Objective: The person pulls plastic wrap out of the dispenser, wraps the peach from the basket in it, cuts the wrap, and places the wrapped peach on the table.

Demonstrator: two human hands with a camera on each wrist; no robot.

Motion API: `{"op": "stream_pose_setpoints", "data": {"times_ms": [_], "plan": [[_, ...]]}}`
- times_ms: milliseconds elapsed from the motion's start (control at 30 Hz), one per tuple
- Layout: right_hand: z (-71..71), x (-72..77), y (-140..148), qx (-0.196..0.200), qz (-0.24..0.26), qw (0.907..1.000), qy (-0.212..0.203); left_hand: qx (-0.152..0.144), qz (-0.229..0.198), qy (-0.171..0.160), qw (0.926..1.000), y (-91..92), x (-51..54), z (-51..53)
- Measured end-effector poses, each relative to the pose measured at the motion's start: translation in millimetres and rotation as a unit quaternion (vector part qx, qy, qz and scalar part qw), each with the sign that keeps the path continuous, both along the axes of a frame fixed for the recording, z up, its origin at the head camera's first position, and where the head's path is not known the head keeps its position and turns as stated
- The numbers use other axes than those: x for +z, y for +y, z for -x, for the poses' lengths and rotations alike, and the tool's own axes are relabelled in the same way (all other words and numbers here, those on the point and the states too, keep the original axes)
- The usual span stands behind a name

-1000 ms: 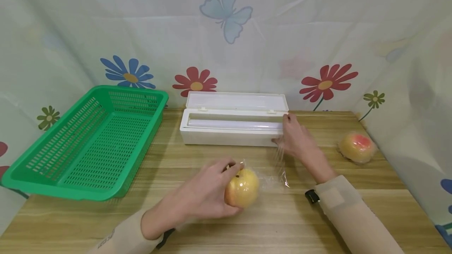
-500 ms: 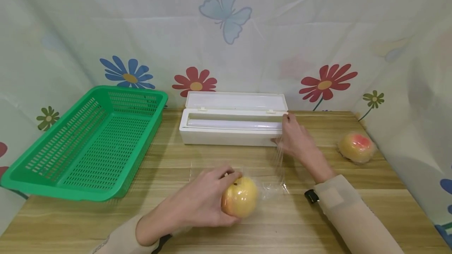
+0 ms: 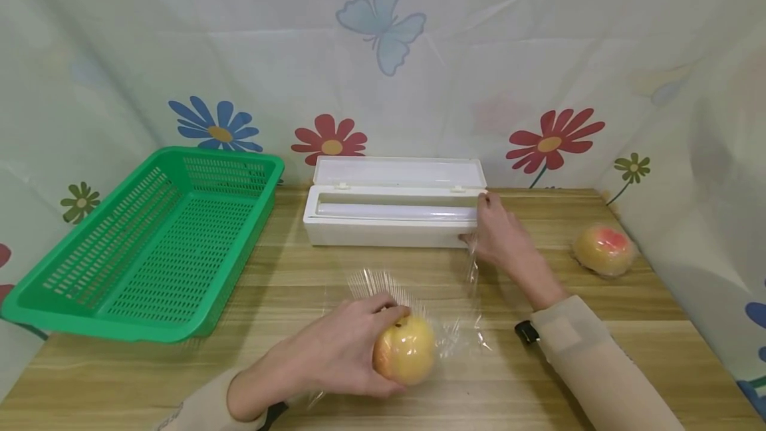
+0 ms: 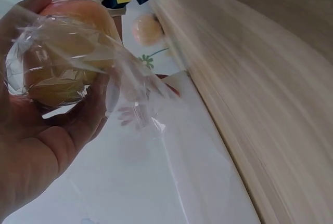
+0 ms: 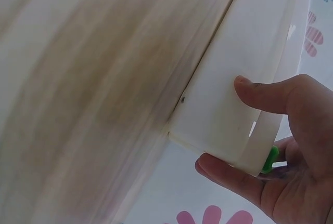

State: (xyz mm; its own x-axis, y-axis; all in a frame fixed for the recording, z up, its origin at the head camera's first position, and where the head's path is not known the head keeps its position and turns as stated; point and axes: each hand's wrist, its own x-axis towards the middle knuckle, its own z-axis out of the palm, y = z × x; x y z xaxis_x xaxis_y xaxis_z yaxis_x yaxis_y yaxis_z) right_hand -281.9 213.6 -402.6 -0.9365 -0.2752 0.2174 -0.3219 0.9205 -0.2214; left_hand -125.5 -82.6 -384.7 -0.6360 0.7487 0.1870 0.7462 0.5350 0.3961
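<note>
My left hand (image 3: 344, 351) grips a glossy yellow apple (image 3: 408, 350) with a reddish blush and a dark stem, above the table's near middle. Clear cling film (image 4: 67, 52) covers the apple in the left wrist view, and a sheet of it stretches off toward the dispenser. The white cling film dispenser (image 3: 383, 233) stands at the back with its lid raised and a roll (image 3: 395, 211) inside. At the dispenser's right end is my right hand (image 3: 505, 235), its thumb on the front face and its fingers around the end (image 5: 223, 146).
A green slotted plastic basket (image 3: 179, 251) stands at the left. Near the table's right edge lies a film-wrapped yellow fruit with a pink patch (image 3: 606, 250). A flower-printed white sheet (image 3: 455, 85) hangs behind and beside the wooden table (image 3: 479, 391).
My left hand and the apple have moved toward the near edge, drawing out more cling film, which now shows creases behind the apple. My right hand has stayed on the dispenser.
</note>
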Motion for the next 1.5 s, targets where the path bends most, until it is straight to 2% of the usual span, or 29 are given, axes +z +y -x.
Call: {"op": "stream_pose_setpoints", "data": {"times_ms": [200,367,633,733,967,1133,1333,1500], "plan": [[0.2,-0.1,-2,-0.003,-0.004,0.9999,-0.012,-0.016,0.022,-0.013,0.9996,0.0,-2.4,1.3],[-0.4,-0.1,-2,-0.008,-0.002,0.9997,-0.022,-0.016,0.040,-0.024,0.9988,0.2,-6.8,0.5],[0.4,1.4,-1,-0.008,0.002,0.9998,-0.017,0.013,0.010,-0.057,0.9982,-1.4,-11.1,0.8],[0.4,1.3,-1,-0.006,0.003,0.9999,-0.015,0.009,0.005,-0.057,0.9983,-1.8,-12.9,2.5],[-0.4,1.1,-1,-0.001,0.003,0.9999,-0.013,0.001,-0.024,-0.089,0.9957,-3.5,-15.2,8.5],[0.3,1.7,-2,-0.001,-0.001,0.9999,-0.013,0.007,-0.015,-0.089,0.9959,-5.4,-15.4,8.0],[0.5,3.4,-2,-0.007,-0.002,0.9993,-0.036,0.013,0.008,-0.071,0.9973,-3.7,-17.8,9.2],[0.5,4.0,-2,-0.008,0.003,0.9986,-0.053,0.011,-0.009,-0.082,0.9965,-2.4,-20.6,12.1]]}}
